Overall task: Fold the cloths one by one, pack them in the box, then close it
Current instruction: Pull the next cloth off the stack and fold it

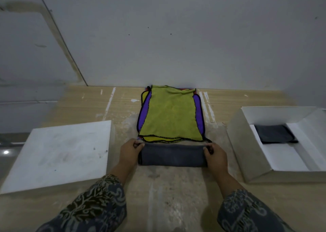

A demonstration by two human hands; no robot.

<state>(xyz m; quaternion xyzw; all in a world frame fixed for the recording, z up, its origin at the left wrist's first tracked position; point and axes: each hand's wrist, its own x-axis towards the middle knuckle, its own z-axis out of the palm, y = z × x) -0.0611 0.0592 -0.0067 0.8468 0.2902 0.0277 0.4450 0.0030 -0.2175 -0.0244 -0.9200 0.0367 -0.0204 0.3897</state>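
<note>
A grey cloth lies folded into a long strip on the wooden table, just in front of me. My left hand pinches its far left corner and my right hand pinches its far right corner. Behind it lies a pile of flat cloths, a yellow-green cloth on top, with purple and yellow ones showing at the edges. To the right stands the open white box. A folded dark cloth rests inside it on the white lining.
The white box lid lies flat on the table at the left. A grey wall rises right behind the cloth pile. The wooden table stretches toward me between my sleeves.
</note>
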